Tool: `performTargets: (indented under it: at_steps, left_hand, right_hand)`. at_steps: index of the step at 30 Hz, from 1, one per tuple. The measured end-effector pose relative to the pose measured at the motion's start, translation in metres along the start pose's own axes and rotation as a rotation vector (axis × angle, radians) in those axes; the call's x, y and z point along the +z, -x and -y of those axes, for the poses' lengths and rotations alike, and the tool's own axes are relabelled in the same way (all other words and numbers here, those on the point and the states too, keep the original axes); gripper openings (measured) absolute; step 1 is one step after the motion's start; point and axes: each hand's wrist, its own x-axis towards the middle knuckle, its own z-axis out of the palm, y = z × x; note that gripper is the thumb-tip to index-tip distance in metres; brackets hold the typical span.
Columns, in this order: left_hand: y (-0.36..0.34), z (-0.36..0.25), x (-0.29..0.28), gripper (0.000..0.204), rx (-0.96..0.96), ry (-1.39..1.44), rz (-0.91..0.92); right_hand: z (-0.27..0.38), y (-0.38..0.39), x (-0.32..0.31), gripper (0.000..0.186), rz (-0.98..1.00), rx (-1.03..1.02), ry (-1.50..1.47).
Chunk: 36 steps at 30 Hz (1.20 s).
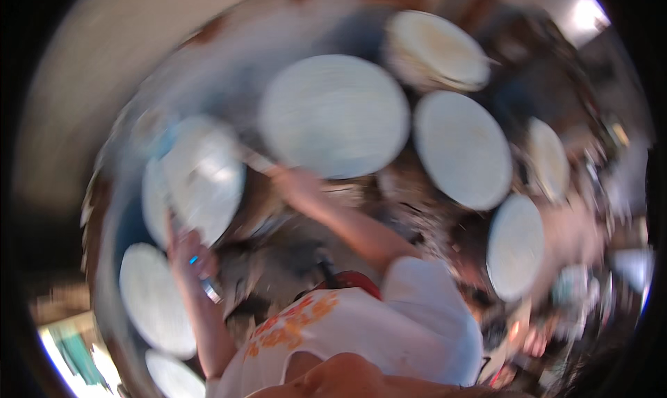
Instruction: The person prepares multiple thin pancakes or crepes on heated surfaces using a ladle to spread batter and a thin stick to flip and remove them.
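Observation:
My right hand (295, 186) is closed on a flat, pale stick-like tool (257, 160), which reaches left to a pale, shiny round sheet (203, 177) that overlaps another pale disc. My left hand (191, 255) is at the lower left edge of that sheet, its fingers curled on a thin implement with a silvery end (212, 290), blurred by motion. A large pale disc (335, 117) lies above my right hand on a round pan-like base. Another pale disc (154, 297) is beside my left forearm. Bluish haze blurs the upper left sheet.
More pale discs on round bases stand around me: at right (462, 149), upper right (438, 44), far right (514, 249) and lower left (174, 380). A curved wall (83, 78) runs behind them. A small orange flame (515, 328) and blurred clutter are at lower right.

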Motion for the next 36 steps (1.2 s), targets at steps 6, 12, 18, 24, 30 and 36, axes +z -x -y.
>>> performTargets:
  at_steps: [6,12,18,24,30,36]
  left_hand:
    - [-0.015,-0.025,-0.043,0.037,-0.471,0.830,0.314]
    - [-0.024,-0.032,-0.038,0.030,-0.494,0.955,0.231]
    - [-0.034,-0.006,-0.052,0.008,-0.398,0.733,-0.013]
    - [0.006,0.073,-0.018,0.013,-0.219,0.753,-0.394]
    - [0.041,0.036,-0.040,0.033,-0.337,1.875,0.226]
    - [0.152,-0.008,-0.057,0.028,-0.134,1.842,0.386]
  right_hand:
    - [0.036,-0.033,0.029,0.031,0.080,-0.250,0.263]
    - [0.021,-0.032,0.012,0.026,0.134,-0.373,0.285]
    - [-0.038,0.025,0.063,0.028,-0.150,-0.138,-0.138]
    - [0.016,0.055,0.130,0.026,0.252,0.072,-0.291]
    - [0.033,0.013,0.076,0.033,-0.068,-0.346,-0.129]
    - [0.030,0.033,0.085,0.035,0.287,-0.318,0.104]
